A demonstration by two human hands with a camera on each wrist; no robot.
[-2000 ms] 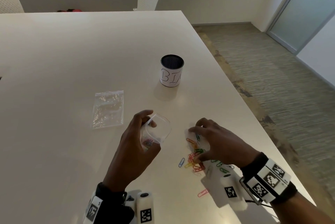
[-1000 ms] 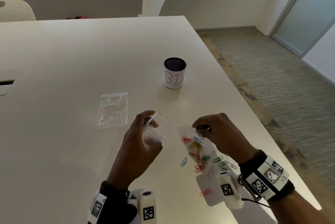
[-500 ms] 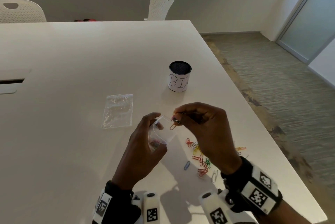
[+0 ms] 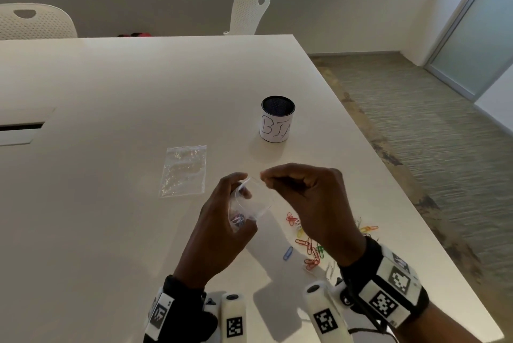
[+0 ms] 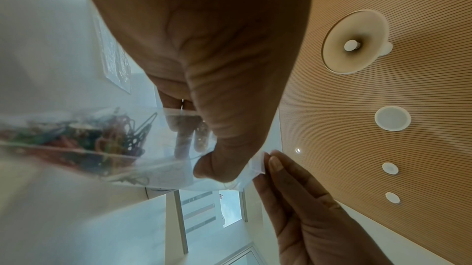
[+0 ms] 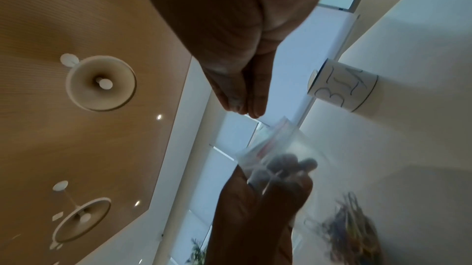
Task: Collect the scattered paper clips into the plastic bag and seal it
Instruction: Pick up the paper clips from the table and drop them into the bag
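My left hand [image 4: 238,198] grips a small clear plastic bag [image 4: 255,203] and holds its mouth open, a little above the table. Several coloured paper clips [image 4: 237,222] lie bunched in its bottom, and they show clearly through the bag [image 5: 158,148] in the left wrist view. My right hand [image 4: 263,176] is at the bag's rim with thumb and fingertips [image 6: 246,111] pinched together on paper clips, of which only a thin wire end shows. Several loose clips [image 4: 308,248] lie scattered on the table under my right wrist.
A second clear bag [image 4: 184,170] lies flat to the left of my hands. A black-rimmed cup marked BIN [image 4: 277,120] stands behind them. The table's right edge [image 4: 388,176] runs close by. White chairs [image 4: 249,15] stand at the far side.
My right hand picked clips off the table, lifted them leftward and now pinches them at the bag's mouth. The left hand kept holding the bag open.
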